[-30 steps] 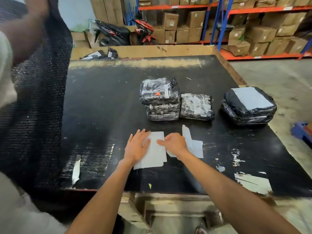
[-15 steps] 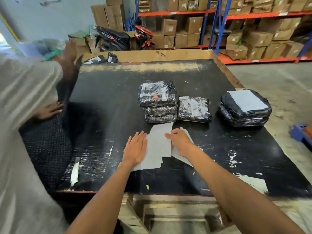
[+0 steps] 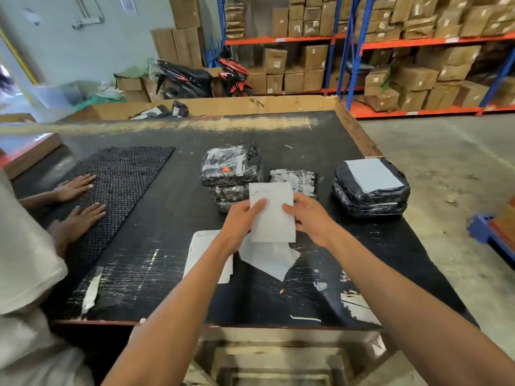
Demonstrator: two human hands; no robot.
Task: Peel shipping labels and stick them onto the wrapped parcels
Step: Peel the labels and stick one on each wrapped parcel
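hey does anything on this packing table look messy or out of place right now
Mostly minor. The loose label sheets under the hands lie overlapped and askew, not squared up. Torn paper scraps stick to the table's near right corner, and a strip at its near left. The parcels look tidy.

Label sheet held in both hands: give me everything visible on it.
The label sheet is a white, roughly rectangular piece of thin paper, lifted off the black table and held nearly upright, facing the camera. Faint, unreadable print runs near its top edge. The left hand pinches its left edge with the thumb on the front; the right hand grips its right edge. It hides part of the wrapped parcels behind it. More white sheets lie on the table below. Whether the backing is peeled cannot be told.
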